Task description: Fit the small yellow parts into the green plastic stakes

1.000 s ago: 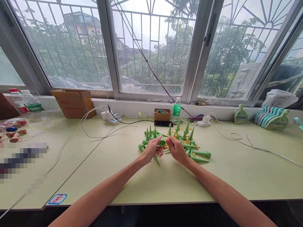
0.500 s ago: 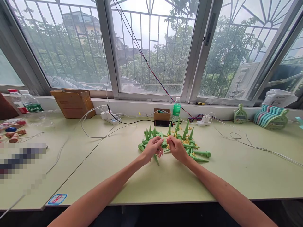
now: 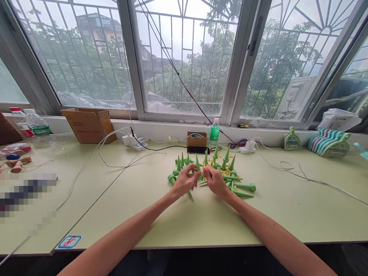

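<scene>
My left hand (image 3: 186,180) is closed on a green plastic watering spike (image 3: 197,163), its tip pointing up. Close beside it, my right hand (image 3: 215,181) is pinched with the fingertips near the spike's right side; whatever it holds is too small to make out. Around both hands lies a pile of similar green spikes. Some stand point up, like the one behind my right hand (image 3: 226,158), and others lie flat, such as the capped spike (image 3: 244,186) on the right. Small yellow pieces (image 3: 205,177) are scattered between them.
Behind the pile are a small cardboard box (image 3: 197,141), a phone (image 3: 197,150) and a green-labelled bottle (image 3: 214,132). Power strips (image 3: 135,144) with loose cables lie along the windowsill. A larger carton (image 3: 89,126) stands left; folded green and pink plastic items (image 3: 329,143) stand right.
The spike in my left hand now stands upright between the fingers, and those fingers have shifted slightly. My right hand stays nearly in place.
</scene>
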Available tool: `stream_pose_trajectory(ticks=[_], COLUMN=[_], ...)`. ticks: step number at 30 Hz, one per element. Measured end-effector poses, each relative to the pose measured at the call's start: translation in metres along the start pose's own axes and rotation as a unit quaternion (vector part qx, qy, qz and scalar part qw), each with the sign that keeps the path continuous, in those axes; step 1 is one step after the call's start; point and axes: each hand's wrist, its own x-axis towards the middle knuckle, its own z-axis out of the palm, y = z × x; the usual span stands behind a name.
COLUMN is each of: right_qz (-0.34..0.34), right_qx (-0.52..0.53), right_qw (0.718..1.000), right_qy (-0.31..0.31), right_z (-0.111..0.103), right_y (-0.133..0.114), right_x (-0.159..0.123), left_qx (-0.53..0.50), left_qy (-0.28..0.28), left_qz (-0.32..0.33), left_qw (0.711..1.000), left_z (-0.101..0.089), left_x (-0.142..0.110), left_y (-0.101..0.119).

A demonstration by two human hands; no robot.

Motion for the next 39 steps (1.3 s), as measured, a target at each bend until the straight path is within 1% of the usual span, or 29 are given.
stream_pose_trajectory(ticks=[6, 10, 13, 18, 23, 27, 32, 34, 36, 39], right_qz=[0.003, 0.010, 0.011, 0.020, 0.024, 0.027, 0.034, 0.032, 0.024, 0.011], right_qx=[-0.004, 0.005, 0.009, 0.024, 0.030, 0.026, 0.027, 0.031, 0.035, 0.041], right_qw=[1.000, 1.000, 1.000, 0.999, 0.999, 0.999, 0.998, 0.998, 0.998, 0.999], right_qy=[0.001, 0.003, 0.007, 0.017, 0.027, 0.039, 0.050, 0.049, 0.047, 0.031], right_z=[0.000, 0.001, 0.002, 0.002, 0.003, 0.002, 0.001, 0.000, 0.000, 0.000], right_y=[0.000, 0.001, 0.002, 0.000, -0.001, -0.001, -0.002, -0.004, -0.005, -0.005], right_x=[0.001, 0.001, 0.001, 0.001, 0.001, 0.001, 0.000, 0.001, 0.001, 0.001], left_qx=[0.068, 0.124, 0.165, 0.185, 0.182, 0.144, 0.106, 0.073, 0.023, -0.044], left_qy=[0.025, 0.043, 0.047, 0.060, 0.076, 0.079, 0.097, 0.102, 0.090, 0.039], left_qz=[0.016, 0.071, 0.107, 0.122, 0.101, 0.078, 0.019, -0.001, -0.032, -0.083], left_qw=[0.997, 0.989, 0.979, 0.973, 0.975, 0.983, 0.989, 0.992, 0.995, 0.995], left_z=[0.002, 0.003, 0.003, 0.002, 0.004, 0.005, 0.005, 0.005, 0.005, 0.006], left_x=[-0.002, -0.004, -0.004, -0.004, -0.004, -0.006, -0.007, -0.005, -0.002, 0.000], left_y=[0.000, 0.002, 0.002, 0.002, 0.004, 0.011, 0.016, 0.015, 0.013, 0.011])
